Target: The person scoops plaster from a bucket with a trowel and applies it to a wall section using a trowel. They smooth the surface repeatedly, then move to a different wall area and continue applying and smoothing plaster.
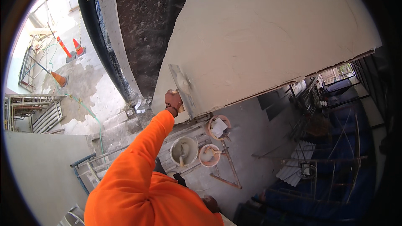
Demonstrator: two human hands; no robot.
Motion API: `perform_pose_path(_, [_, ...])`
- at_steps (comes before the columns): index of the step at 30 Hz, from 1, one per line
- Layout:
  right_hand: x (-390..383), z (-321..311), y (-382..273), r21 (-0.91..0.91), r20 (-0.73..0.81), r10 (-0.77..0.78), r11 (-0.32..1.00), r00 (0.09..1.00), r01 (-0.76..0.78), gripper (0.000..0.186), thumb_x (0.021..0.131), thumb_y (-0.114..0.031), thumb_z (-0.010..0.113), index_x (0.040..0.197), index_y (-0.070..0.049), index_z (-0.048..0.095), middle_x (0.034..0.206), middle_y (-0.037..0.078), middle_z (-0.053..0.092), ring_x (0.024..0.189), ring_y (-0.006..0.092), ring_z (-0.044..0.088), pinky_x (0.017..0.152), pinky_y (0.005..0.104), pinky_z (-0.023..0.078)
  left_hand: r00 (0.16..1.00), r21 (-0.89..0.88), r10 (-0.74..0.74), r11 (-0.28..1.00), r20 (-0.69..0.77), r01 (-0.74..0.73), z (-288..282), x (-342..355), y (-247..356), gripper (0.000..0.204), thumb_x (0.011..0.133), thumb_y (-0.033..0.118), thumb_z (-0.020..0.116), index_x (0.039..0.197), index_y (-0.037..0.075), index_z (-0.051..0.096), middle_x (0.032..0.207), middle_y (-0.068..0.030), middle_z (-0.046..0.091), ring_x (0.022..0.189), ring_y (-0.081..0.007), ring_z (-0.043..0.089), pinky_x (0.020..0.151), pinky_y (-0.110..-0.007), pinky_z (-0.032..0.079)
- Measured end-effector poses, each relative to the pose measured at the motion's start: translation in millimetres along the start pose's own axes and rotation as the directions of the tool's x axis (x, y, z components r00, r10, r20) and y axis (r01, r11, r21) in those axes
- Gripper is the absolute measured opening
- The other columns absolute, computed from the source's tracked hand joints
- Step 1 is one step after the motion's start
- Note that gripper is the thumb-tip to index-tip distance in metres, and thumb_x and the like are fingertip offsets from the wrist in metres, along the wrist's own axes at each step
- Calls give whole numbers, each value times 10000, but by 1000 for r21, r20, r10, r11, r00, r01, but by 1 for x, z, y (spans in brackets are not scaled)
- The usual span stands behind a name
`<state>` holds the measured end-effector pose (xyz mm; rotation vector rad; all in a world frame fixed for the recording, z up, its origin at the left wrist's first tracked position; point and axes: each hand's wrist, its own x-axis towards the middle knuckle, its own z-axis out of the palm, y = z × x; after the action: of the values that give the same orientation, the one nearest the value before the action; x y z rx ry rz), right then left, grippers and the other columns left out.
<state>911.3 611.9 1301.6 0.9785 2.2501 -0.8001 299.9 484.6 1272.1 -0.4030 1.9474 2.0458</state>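
My left hand (173, 99) grips the handle of a long steel plastering trowel (186, 86), whose blade lies along the cream plastered surface (268, 29) near its ragged left edge, beside a dark mottled strip (140, 21). My left arm, in an orange sleeve, reaches up to it. My right hand (210, 203) is low beside my body, mostly in shade, and its fingers are unclear. Below the trowel sit a white bucket (190, 150) with a tool in it, a smaller bucket (209, 155) of pale mix and a pinkish bucket (225, 124) with a white object on it.
Metal scaffold rails (83, 159) and planks surround me. At the left, lower down, are orange cones (58, 79), a green hose (86, 106) and stacked frames (33, 113). A curved black pipe (96, 46) runs beside the plaster. More scaffolding (331, 155) and a corrugated sheet (293, 167) lie right.
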Motion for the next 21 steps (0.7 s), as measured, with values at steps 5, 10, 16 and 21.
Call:
perform_pose_path(5, [8,1,11,111,-47,78,991,996,-72,584,879,-474,686,1185,23,647,1158,245,717,1101,407,684,949,478,538,977,209,-17,976,-214,63,15,-36,66,408,860,301,666,1026,-69,627,993,-301,707,959,-460,696,847,-471,555])
perform_pose_path(10, [21,7,16,74,-41,36,997,999,-33,601,873,-484,693,1192,23,646,1156,253,715,1103,413,682,950,473,536,981,242,1,969,-194,47,14,-66,137,434,844,293,662,1038,-93,621,1027,-314,701,987,-457,697,877,-477,550])
perform_pose_path(16, [49,-6,11,58,-15,-45,997,999,45,581,874,-465,709,1178,27,658,1151,253,715,1105,405,683,959,456,537,970,241,158,964,-185,-111,21,-96,208,445,843,287,657,1043,-106,598,1024,-324,693,984,-457,697,886,-469,546])
perform_pose_path(21, [70,-31,-3,84,-52,-96,991,994,100,485,898,-368,716,1168,32,664,1147,245,721,1104,389,691,952,450,542,916,278,357,912,-180,-301,27,-126,284,436,853,282,663,1015,-115,581,968,-325,690,927,-458,701,848,-470,551])
